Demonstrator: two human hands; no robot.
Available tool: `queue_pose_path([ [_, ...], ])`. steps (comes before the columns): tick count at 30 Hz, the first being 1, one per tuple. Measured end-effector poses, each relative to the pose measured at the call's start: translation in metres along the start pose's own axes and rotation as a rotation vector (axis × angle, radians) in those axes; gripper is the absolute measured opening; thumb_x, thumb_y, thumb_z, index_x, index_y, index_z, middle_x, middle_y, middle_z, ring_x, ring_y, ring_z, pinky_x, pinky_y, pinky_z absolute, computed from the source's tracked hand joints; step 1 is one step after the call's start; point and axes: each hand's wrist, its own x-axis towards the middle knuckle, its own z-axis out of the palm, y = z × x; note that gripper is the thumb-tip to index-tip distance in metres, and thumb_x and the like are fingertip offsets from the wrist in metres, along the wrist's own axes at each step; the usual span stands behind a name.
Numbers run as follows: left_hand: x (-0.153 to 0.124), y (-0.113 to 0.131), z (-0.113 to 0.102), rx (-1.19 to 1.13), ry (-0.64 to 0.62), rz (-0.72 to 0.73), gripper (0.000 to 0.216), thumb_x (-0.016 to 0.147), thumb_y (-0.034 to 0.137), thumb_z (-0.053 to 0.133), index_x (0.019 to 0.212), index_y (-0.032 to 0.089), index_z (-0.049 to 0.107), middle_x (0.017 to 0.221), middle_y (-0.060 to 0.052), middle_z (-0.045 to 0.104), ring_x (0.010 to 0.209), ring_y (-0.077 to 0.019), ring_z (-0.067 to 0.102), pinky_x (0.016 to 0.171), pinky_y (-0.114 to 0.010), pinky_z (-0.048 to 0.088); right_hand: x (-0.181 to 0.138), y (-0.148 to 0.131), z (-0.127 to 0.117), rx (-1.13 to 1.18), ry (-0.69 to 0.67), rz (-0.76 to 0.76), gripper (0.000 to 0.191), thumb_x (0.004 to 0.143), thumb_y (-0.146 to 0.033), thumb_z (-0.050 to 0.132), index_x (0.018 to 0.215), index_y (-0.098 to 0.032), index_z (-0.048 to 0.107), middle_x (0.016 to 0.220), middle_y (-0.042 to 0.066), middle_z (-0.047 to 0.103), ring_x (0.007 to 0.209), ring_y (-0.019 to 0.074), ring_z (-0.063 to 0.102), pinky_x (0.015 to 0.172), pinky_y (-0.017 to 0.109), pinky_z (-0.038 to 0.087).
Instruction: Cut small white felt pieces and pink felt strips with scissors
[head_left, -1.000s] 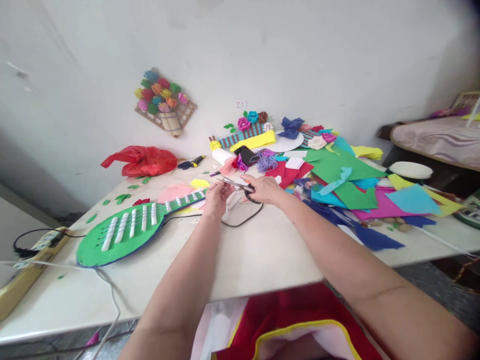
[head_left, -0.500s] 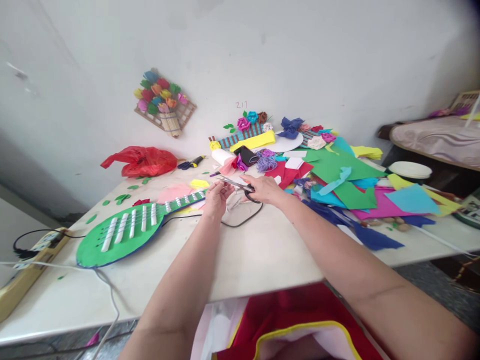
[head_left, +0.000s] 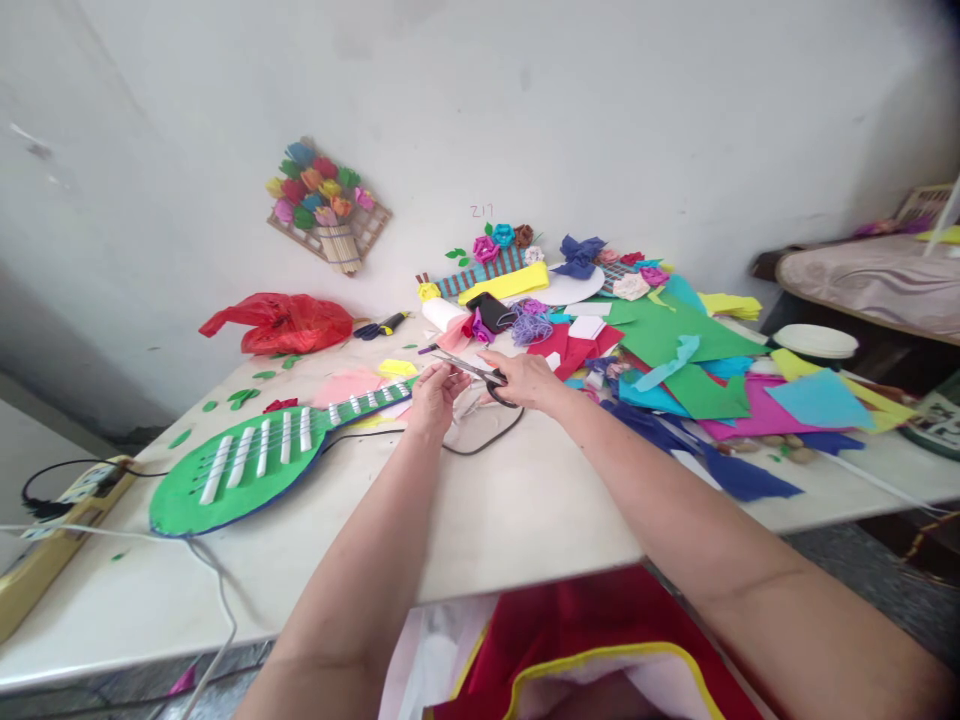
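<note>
My right hand [head_left: 529, 380] grips black-handled scissors [head_left: 480, 374] over the white table [head_left: 510, 500], blades pointing left toward my left hand [head_left: 433, 393]. The left hand's fingers are pinched together at the blade tips, on a small piece I cannot make out. Just left of it lies a green paper guitar [head_left: 247, 460] with white strips, its neck reaching up to the left hand. A black cable loop [head_left: 487, 436] curls on the table beneath both hands.
Coloured paper sheets [head_left: 697, 370] and paper flowers [head_left: 517, 250] crowd the table's far right. A red plastic bag [head_left: 281, 322] lies far left by the wall. A power strip [head_left: 67, 490] with cords sits at the left edge. White plates [head_left: 816, 341] rest right.
Nothing but a slight camera shift; both hands stay where they were with the scissors.
</note>
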Motion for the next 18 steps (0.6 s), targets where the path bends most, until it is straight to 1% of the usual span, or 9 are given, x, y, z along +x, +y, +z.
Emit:
queue_pose_path([
  [6,-0.0036,-0.002,0.002,0.007,-0.031,-0.011,0.017,0.06,0.02,0.069,0.066,0.014,0.054,0.061,0.0,0.061,0.056,-0.0115,0.061,0.062,-0.026,0.052,-0.0012,-0.0022,-0.0002,-0.015,0.0,0.005,0.077,0.07,-0.058,0.055,0.138,-0.025,0.034,0.097,0.007,0.069,0.092,0.0257,0.061,0.071,0.03,0.041],
  [11,-0.0062,-0.0003,0.0041,0.006,-0.028,-0.029,0.017,0.06,0.019,0.069,0.066,0.014,0.054,0.059,0.0,0.061,0.055,-0.011,0.06,0.061,-0.025,0.052,0.0001,-0.0034,-0.0001,-0.026,-0.019,0.026,0.08,0.069,-0.061,0.053,0.138,-0.026,0.033,0.1,0.008,0.068,0.092,0.0259,0.061,0.073,0.031,0.041],
  [15,-0.0063,0.0009,0.0045,0.002,-0.019,-0.036,0.017,0.06,0.019,0.069,0.068,0.014,0.055,0.06,0.0,0.061,0.055,-0.0109,0.06,0.062,-0.025,0.052,0.0012,-0.0035,-0.0002,-0.034,-0.022,0.03,0.077,0.071,-0.058,0.053,0.138,-0.027,0.033,0.099,0.007,0.068,0.09,0.0252,0.061,0.072,0.03,0.041],
  [18,-0.0074,0.0012,0.0058,0.009,-0.019,-0.03,0.016,0.06,0.019,0.069,0.067,0.013,0.055,0.058,-0.001,0.06,0.055,-0.0113,0.06,0.062,-0.026,0.051,0.0017,-0.0029,0.0005,-0.035,-0.014,0.028,0.074,0.073,-0.052,0.055,0.138,-0.027,0.033,0.097,0.007,0.068,0.089,0.0253,0.061,0.072,0.03,0.041],
])
